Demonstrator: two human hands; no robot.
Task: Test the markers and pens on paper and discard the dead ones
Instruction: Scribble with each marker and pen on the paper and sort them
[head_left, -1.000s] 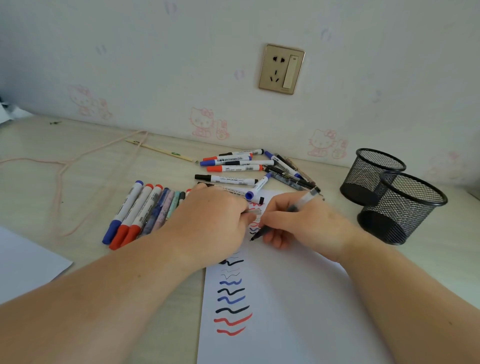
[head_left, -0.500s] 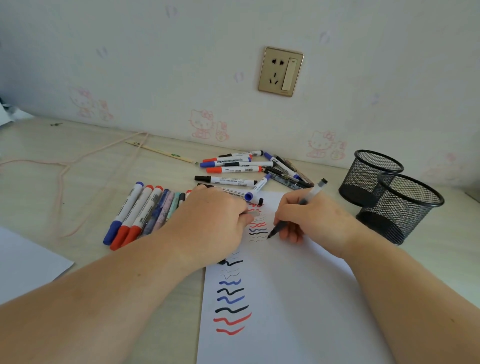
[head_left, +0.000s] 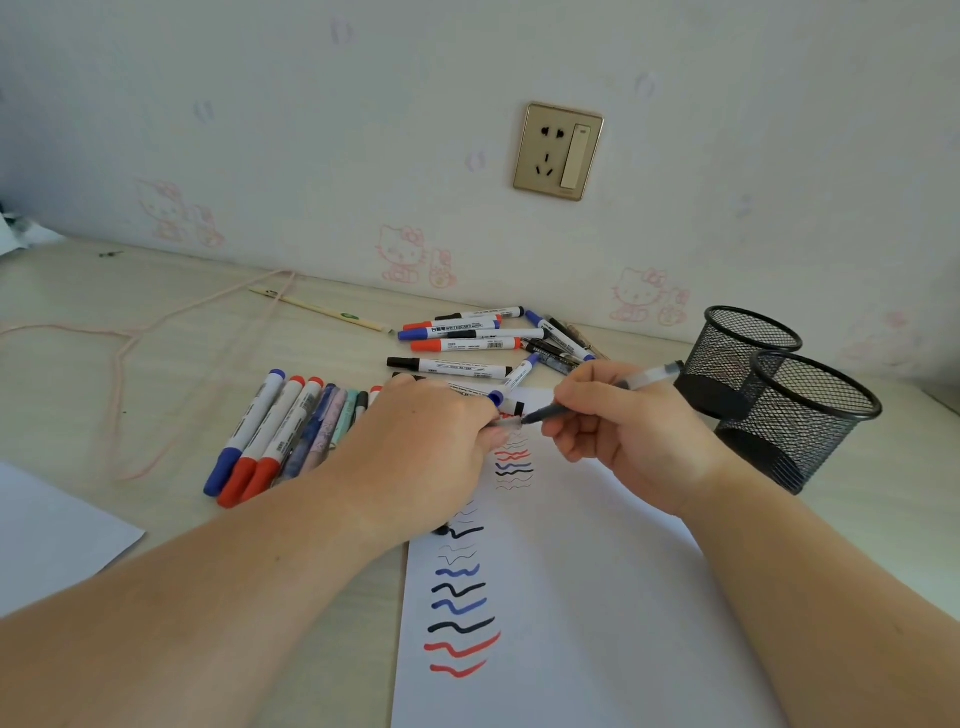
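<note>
Head view: right hand (head_left: 631, 436) pinches a pen (head_left: 602, 397), tip aimed at the clear cap (head_left: 506, 423) pinched by the left hand (head_left: 421, 452). Both hover above the paper (head_left: 571, 597) bearing test squiggles. Markers (head_left: 462, 345) lie behind, mesh cups (head_left: 795, 410) at right.

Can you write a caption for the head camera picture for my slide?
Right hand brings a pen to the cap in the left hand above scribbled paper.

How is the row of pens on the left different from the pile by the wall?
The row of pens lies side by side, all pointing the same way; the pile of pens is jumbled and crossing. The row sits nearer, by the left hand; the pile lies farther back. Both hold capped red and blue markers.
</note>
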